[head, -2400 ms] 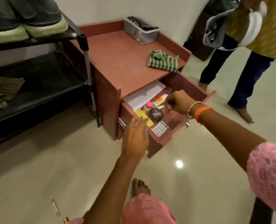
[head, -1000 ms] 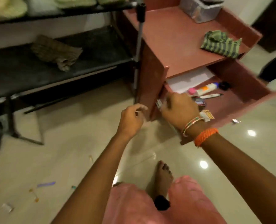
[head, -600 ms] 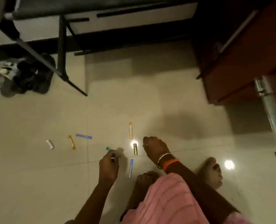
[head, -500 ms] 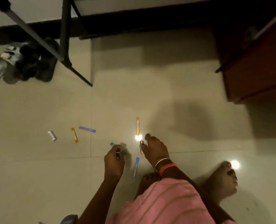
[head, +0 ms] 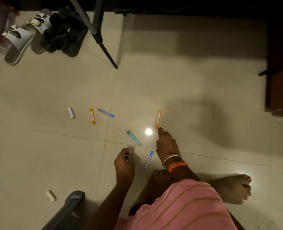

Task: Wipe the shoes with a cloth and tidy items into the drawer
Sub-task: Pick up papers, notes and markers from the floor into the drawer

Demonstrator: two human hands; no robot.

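Small items lie scattered on the tiled floor: an orange stick [head: 158, 119], a teal stick [head: 134, 137], a blue stick [head: 148, 160], another orange stick [head: 92, 116], another blue stick [head: 106, 113] and two white spools [head: 71, 112] [head: 51, 195]. My left hand [head: 124, 163] pinches a thin small item just above the floor. My right hand [head: 166, 145] stretches its index finger to the lower end of the nearest orange stick; its other fingers are hidden. Grey sandals [head: 19, 39] and black shoes [head: 63, 34] sit at the upper left.
A black rack leg [head: 104, 47] slants down to the floor beside the shoes. The red-brown cabinet [head: 280, 80] stands at the right edge. A grey rounded object [head: 67, 209] lies at the bottom left. My bare feet [head: 233, 188] stand on the tiles.
The view dropped from the open drawer to the floor. My right hand slid up to the orange stick, and the small gold tube beside it is no longer visible. My left hand keeps its thin item.
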